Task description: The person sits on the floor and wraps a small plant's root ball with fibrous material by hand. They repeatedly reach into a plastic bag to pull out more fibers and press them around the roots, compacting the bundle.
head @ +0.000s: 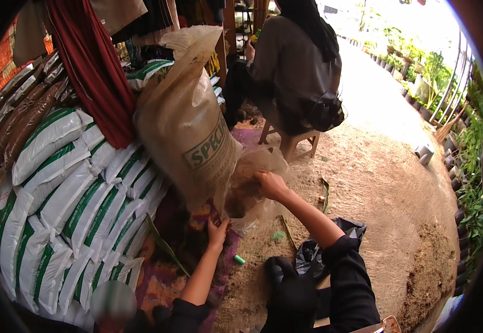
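Observation:
A large, full woven plastic sack with green print stands upright before me. At its lower corner, my left hand has its fingers closed on the sack's edge. A clear plastic bag lies against the sack's right side, and my right hand grips its upper part. Something dark shows through the clear plastic. The fingertips of my right hand are partly hidden by the plastic.
Stacked white and green bags fill the left, under a hanging red cloth. A person sits on a stool behind the sack. Black plastic bags and a small green roll lie on the ground. Potted plants line the right.

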Motion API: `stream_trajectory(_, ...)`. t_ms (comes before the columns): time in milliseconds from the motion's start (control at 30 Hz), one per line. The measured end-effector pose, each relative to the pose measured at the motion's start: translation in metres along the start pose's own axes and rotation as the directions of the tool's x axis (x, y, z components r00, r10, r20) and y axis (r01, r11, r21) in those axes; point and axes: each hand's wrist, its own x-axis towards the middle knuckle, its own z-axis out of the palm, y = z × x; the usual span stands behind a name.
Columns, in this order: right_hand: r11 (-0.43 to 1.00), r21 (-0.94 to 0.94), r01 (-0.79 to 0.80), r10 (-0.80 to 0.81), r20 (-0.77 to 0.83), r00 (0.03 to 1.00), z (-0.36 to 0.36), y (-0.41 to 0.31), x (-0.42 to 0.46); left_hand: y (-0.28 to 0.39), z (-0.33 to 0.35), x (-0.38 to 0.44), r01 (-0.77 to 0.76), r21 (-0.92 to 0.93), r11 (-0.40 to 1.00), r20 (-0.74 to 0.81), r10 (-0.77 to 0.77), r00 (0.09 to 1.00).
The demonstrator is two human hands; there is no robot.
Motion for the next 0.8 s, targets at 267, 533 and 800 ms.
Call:
stream_trajectory(267,0.974,0.186,0.133,-0.12,-0.075,0.99,0.004,-0.053,-0.009,0.018,-0.05,-0.014,-0.425,0.538,0.728,-0.209,0.603,0.77)
stream_trajectory(533,0.82,0.54,0.187,-0.142,-0.126,0.982,-0.029,-0.04,-0.029,0.086,0.022,-0.054,0.088,-0.042,0.995,0.138,-0.081,0.987)
stream_trajectory(800,0.766,0.533,0.36,-0.222,-0.307,0.926,-0.068,-0.074,-0.05,0.122,0.041,-0.044,0.195,-0.406,0.893,0.348,-0.047,0.936)
